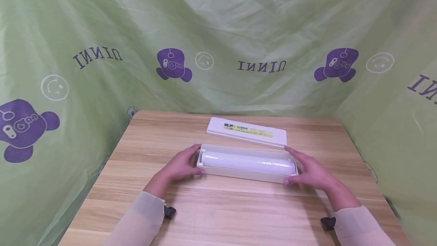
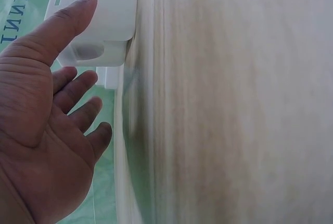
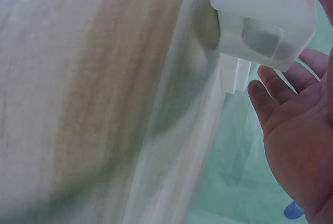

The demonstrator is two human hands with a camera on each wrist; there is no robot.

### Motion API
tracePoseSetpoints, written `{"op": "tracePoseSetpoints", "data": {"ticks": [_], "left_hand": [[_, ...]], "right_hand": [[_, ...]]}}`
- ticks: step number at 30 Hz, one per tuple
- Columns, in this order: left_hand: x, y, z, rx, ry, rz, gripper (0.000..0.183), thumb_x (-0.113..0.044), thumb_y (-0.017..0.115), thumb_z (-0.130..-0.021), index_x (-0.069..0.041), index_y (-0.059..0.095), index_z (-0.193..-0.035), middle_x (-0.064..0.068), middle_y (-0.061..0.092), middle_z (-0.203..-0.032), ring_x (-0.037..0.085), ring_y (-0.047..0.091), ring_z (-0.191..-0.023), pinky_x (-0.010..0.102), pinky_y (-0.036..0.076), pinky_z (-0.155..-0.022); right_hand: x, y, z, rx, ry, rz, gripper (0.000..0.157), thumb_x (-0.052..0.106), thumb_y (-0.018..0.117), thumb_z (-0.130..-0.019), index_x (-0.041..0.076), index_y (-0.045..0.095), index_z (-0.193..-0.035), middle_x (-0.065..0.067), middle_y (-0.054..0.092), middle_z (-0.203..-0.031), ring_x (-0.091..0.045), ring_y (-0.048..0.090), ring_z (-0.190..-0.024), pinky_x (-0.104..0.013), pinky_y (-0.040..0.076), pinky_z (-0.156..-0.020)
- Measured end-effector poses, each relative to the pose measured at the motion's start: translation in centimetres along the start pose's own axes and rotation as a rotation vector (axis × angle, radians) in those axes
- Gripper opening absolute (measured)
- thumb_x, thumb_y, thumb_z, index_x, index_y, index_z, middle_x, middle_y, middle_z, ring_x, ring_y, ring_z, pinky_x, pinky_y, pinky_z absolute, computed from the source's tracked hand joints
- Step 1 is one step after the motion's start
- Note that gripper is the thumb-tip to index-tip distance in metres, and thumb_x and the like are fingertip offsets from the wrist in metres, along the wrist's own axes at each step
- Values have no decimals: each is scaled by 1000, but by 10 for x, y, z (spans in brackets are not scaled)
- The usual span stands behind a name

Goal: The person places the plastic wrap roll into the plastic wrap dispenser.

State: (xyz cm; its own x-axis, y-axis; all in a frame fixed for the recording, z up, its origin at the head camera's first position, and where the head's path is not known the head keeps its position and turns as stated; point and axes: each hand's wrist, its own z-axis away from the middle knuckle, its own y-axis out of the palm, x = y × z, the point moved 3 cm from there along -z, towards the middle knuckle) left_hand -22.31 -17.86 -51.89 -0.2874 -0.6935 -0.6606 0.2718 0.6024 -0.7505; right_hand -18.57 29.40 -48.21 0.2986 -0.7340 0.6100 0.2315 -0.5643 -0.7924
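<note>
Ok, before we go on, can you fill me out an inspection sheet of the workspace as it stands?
Surface: wood-grain table, lit brightest near the front.
Job's things: open white box with a shiny roll lying lengthwise inside; white lid off, flat behind the box, its yellow-green label up.
Clutter: nothing seen.
Left hand: at the box's left end, thumb at the near side, fingers relaxed; firmness of contact can't be told.
Right hand: likewise at the right end.
Cables: nothing seen.
Surroundings: green cloth behind and at both sides, printed with purple figures and mirrored lettering.
</note>
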Motion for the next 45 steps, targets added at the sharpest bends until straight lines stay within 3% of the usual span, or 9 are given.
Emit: {"op": "tracePoseSetpoints", "data": {"ticks": [11, 24, 33, 45], "left_hand": [[-3, -1, -1, 13, -7, 4, 110, -51, 93, -72, -20, 38, -162, 5, 39, -165, 27, 33, -152, 47, 27, -125], [-1, -2, -2, 14, 8, 15, 111, -52, 93, -71, -18, 38, -162, 3, 41, -163, 28, 35, -152, 48, 28, -125], [5, -5, -2, 35, -12, 25, 115, -58, 92, -69, -22, 37, -162, 10, 33, -167, 32, 31, -153, 52, 25, -125], [6, -19, -7, 86, 13, 16, 104, -31, 97, -70, -25, 44, -159, 9, 38, -165, 32, 32, -153, 52, 24, -126]], "right_hand": [[-3, 2, 2, -12, -30, 18, 115, 55, 92, -71, 10, 37, -161, -26, 42, -159, -51, 39, -143, -68, 33, -115], [-4, 5, 2, -32, -1, 5, 108, 53, 92, -72, 11, 42, -158, -24, 43, -159, -49, 40, -144, -65, 33, -117], [-8, 8, 0, -34, 23, -4, 106, 51, 93, -71, 15, 44, -158, -21, 43, -159, -47, 39, -146, -64, 32, -118], [-6, 10, 1, -39, 27, -24, 103, 50, 93, -72, 17, 46, -157, -20, 45, -158, -47, 40, -145, -65, 32, -118]]}}
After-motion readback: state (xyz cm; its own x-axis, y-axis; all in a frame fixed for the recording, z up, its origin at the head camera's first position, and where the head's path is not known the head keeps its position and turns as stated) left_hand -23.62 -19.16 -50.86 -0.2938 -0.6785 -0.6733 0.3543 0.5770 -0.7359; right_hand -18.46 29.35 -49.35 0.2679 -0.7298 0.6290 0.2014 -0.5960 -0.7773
